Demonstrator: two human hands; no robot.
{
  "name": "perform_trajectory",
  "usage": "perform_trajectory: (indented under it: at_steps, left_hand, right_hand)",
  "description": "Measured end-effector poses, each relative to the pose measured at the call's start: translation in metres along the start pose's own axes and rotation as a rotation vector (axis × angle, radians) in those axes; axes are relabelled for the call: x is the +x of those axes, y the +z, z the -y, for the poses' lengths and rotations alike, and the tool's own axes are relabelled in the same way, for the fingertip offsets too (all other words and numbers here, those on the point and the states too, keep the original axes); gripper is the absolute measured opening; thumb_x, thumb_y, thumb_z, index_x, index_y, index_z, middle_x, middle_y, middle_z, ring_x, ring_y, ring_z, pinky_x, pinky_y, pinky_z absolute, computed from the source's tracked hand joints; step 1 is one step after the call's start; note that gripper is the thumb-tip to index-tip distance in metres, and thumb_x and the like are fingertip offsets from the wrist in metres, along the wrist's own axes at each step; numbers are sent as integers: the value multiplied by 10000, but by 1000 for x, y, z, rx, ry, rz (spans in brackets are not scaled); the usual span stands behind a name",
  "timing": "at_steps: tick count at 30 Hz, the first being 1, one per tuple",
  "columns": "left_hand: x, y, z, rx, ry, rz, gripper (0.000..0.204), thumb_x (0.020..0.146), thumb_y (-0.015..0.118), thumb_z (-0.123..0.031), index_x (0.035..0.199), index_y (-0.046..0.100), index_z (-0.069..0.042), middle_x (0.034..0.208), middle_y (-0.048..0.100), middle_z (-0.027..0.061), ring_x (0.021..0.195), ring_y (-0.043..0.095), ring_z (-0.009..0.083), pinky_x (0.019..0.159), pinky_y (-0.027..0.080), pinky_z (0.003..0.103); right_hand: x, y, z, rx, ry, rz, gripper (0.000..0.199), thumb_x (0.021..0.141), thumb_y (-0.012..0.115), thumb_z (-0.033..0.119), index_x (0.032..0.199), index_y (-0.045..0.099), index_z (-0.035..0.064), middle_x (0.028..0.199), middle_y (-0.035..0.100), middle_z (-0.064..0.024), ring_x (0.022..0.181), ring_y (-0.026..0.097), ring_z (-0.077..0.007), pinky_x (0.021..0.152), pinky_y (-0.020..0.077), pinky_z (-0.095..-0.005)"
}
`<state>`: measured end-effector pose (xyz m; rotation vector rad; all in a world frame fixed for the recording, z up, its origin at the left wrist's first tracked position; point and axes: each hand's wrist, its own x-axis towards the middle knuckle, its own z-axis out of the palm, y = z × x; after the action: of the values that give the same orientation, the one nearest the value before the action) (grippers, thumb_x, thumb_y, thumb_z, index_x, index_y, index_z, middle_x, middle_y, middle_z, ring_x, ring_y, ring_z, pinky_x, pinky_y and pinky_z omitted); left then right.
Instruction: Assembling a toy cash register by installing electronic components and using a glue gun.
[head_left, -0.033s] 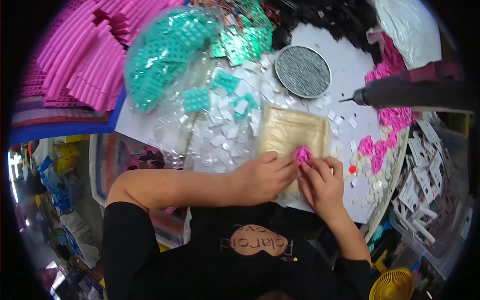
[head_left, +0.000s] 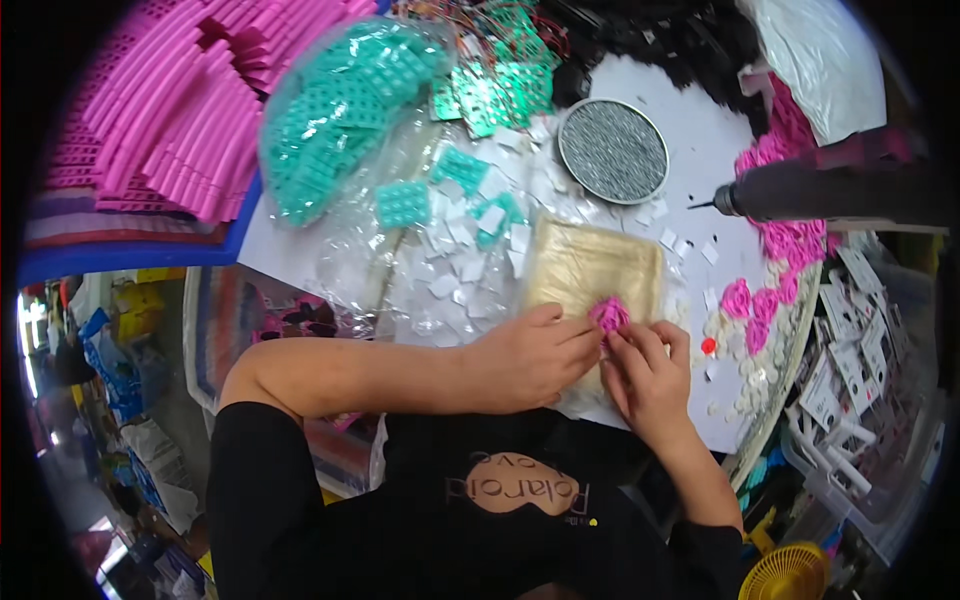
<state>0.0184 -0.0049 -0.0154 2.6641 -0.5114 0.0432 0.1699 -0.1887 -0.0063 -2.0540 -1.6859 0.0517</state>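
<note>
View shifted; left hand [head_left: 545, 352], right hand [head_left: 652, 374] apparently pinching pink piece [head_left: 609, 313] above white tabletop [head_left: 692, 150].

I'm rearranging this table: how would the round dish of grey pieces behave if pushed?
The round dish probably feels heavy for its size, packed with metallic-looking pieces. Sitting flat, it should slide rather than roll. A jolt might spill some, since it looks uncovered.
</note>
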Motion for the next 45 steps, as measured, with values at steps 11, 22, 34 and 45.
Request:
perform_trajectory:
  at_steps: [11, 22, 34, 45]
  left_hand:
    - [-37, -246, 137, 493, -471, -625, 253, 862, 777, -234, 1022, 743, -41, 1043, 747, 122, 987, 719, 286, 873, 554, 388]
    - [-182, -436, 311, 275, -1292, -670, 414, 824, 788, -472, 916, 796, -68, 863, 773, 123, 886, 727, 223, 832, 542, 472]
    - [-27, -131, -25, 538, -301, -474, 394, 707, 861, -242, 1017, 670, -91, 1157, 594, 122, 1113, 585, 321, 1149, 262, 522]
    - [-48, -44, -44, -1746, -790, -453, 691, 953, 617, -22, 1556, 280, 14, 1265, 601, 150, 964, 677, 204, 635, 547, 268]
  right_hand:
    - [-5, -5, 0, 38, 7, 11, 356, 724, 784, 45, 1073, 716, 19, 1068, 676, -128, 999, 580, -377, 840, 513, -435]
    - [-3, -4, 0, 105, -4, 18, 361, 718, 785, 57, 1072, 711, 34, 1084, 658, -119, 1013, 562, -373, 875, 500, -437]
    - [38, -8, 56, 1734, 458, -148, 745, 924, 723, 170, 1540, 328, 28, 1263, 654, -139, 1238, 570, -252, 1056, 458, -407]
    - [2, -36, 21, 1608, 446, 442, 461, 969, 717, 248, 1325, 539, 15, 1090, 699, -100, 986, 676, -144, 852, 562, -327]
